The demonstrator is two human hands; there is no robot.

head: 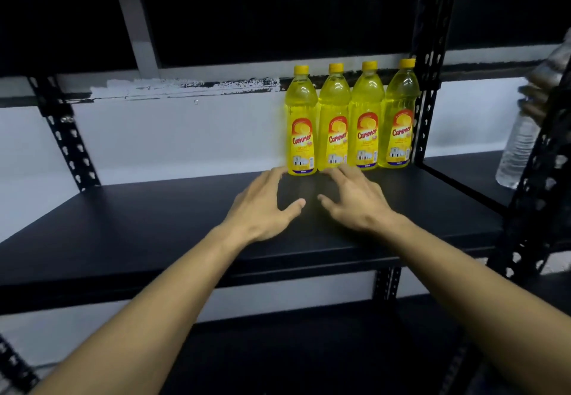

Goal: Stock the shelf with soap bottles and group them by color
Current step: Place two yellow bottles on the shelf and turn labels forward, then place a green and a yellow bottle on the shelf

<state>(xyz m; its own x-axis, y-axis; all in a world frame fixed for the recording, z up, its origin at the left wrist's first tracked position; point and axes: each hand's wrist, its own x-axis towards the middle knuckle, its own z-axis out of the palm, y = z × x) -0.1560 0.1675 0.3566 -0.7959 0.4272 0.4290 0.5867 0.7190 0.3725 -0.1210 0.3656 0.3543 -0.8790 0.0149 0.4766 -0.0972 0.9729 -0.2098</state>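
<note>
Head view showed both forearms reaching over the shelf (154, 224). Left hand (262, 203) and right hand (355, 200) hovered with fingers spread and relaxed, gripping nothing, just in front of the bottles.

Four yellow bottles (349, 119) stood upright in a tight row at the shelf's back right, against the rear post (428, 85). Judged progress: the yellow group was placed; no other colour was on the shelf, so further stocking remained. Shelf space left of the row was unoccupied.

Beyond the post, at the right edge, another person's hand (534, 98) held a clear bottle (519, 147), blurred. Nothing obstructed the row.
</note>
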